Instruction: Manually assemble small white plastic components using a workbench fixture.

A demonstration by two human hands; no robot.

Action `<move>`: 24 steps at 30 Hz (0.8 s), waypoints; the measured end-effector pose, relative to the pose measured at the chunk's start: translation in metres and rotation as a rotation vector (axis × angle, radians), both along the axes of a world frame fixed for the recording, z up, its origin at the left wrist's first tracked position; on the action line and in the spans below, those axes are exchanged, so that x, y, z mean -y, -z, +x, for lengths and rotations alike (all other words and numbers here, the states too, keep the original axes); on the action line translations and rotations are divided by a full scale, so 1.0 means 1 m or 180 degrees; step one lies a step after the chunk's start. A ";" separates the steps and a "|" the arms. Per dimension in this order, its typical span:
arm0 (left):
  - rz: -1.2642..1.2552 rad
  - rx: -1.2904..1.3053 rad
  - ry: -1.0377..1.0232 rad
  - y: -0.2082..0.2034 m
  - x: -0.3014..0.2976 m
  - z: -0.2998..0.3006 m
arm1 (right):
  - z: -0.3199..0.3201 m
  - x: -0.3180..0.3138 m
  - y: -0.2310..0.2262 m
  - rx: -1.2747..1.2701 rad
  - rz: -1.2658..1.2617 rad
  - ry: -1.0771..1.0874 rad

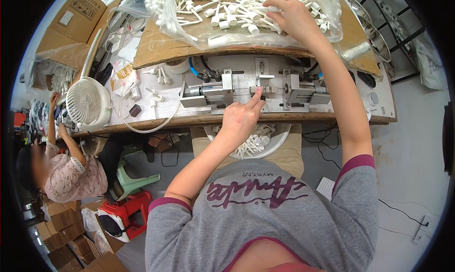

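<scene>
My right hand [293, 17] reaches over a heap of white hammer-shaped plastic parts [232, 20], its fingertips apart among them. No part shows firmly gripped in it. At the metal clamping fixture [270, 89] on the bench, my left hand [242, 116] has its index and middle fingers stretched out. Their tips touch the middle of the fixture, just in front of a small pale bar [266, 77]. Whatever lies under those fingertips is hidden. A cylinder unit stands on either side, the left one [208, 93] and the right one [305, 93] both facing inward.
The heap lies in clear plastic on a cardboard sheet [156, 48] above the bench. Below the bench edge, a white basin [279, 146] at my lap holds more white parts. A white fan [88, 104] stands left. Another person [71, 172] works further left. Cables hang at right.
</scene>
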State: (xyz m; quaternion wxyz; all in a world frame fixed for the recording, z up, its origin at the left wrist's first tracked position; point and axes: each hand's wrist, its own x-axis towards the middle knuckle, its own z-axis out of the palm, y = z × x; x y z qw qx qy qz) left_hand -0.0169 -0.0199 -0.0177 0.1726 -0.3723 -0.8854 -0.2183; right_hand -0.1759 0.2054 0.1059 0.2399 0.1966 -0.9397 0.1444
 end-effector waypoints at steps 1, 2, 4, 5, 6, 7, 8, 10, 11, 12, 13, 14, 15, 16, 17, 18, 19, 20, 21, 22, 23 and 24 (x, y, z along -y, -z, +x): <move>0.0018 0.0019 -0.0004 -0.002 -0.001 0.000 | 0.001 -0.002 -0.004 0.0031 -0.0270 0.0066; 0.0034 0.0040 -0.0019 -0.002 -0.001 0.001 | 0.001 -0.003 -0.010 0.0063 -0.0543 0.0121; 0.0097 0.0100 0.0026 -0.002 -0.001 0.000 | -0.002 -0.011 -0.015 0.0009 -0.0962 0.0130; 0.0130 0.0134 0.0039 -0.002 -0.001 0.000 | 0.002 -0.009 -0.022 0.0321 -0.1428 0.0225; 0.0097 0.0158 0.0027 -0.003 0.000 0.001 | 0.007 -0.010 -0.029 0.0635 -0.1891 0.0323; 0.0064 0.0182 0.0017 -0.004 0.001 0.001 | 0.013 -0.010 -0.035 0.0949 -0.2352 0.0423; 0.0034 0.0206 0.0004 -0.006 0.002 0.002 | 0.026 0.001 -0.041 0.0729 -0.2709 0.0319; 0.0731 0.0831 0.0039 -0.015 0.001 0.005 | 0.046 -0.002 -0.031 0.0596 -0.2404 0.0312; 0.1084 0.1148 0.0069 -0.023 -0.002 0.007 | 0.059 -0.004 -0.026 0.0528 -0.2244 0.0322; 0.1509 0.1858 0.0086 -0.035 -0.003 0.009 | 0.077 0.010 -0.018 0.0122 -0.2255 0.0068; 0.2060 0.2520 0.0294 -0.042 -0.003 0.010 | 0.100 0.029 -0.011 -0.0281 -0.2255 -0.0175; 0.2849 0.3046 0.0567 -0.045 -0.006 0.010 | 0.122 0.043 -0.002 -0.0423 -0.1831 -0.0162; 0.3653 0.3547 0.0863 -0.047 -0.009 0.008 | 0.140 0.052 0.010 -0.0571 -0.1399 -0.0145; 0.3958 0.4208 0.0913 -0.067 -0.011 0.007 | 0.152 0.055 0.027 -0.0595 -0.1237 -0.0297; 0.4409 0.4582 0.1162 -0.068 -0.011 0.003 | 0.164 0.061 0.042 -0.0614 -0.1090 -0.0487; 0.4403 0.4708 0.1021 -0.071 -0.012 0.003 | 0.178 0.069 0.049 -0.0306 -0.1106 -0.0397; 0.4395 0.4833 0.0877 -0.074 -0.014 0.004 | 0.190 0.075 0.055 0.0002 -0.1121 -0.0308; 0.4363 0.4844 0.0669 -0.069 -0.014 0.006 | 0.196 0.078 0.057 0.0171 -0.1177 -0.0323; 0.4328 0.4852 0.0460 -0.060 -0.012 0.008 | 0.202 0.077 0.056 0.0507 -0.1327 -0.0463; 0.4290 0.4857 0.0249 -0.053 -0.011 0.010 | 0.207 0.073 0.050 0.0844 -0.1475 -0.0604; 0.4186 0.4856 0.0327 -0.048 -0.010 0.011 | 0.211 0.067 0.046 0.1173 -0.1615 -0.0709; 0.4084 0.4853 0.0402 -0.044 -0.006 0.011 | 0.211 0.060 0.047 0.1060 -0.1539 -0.0774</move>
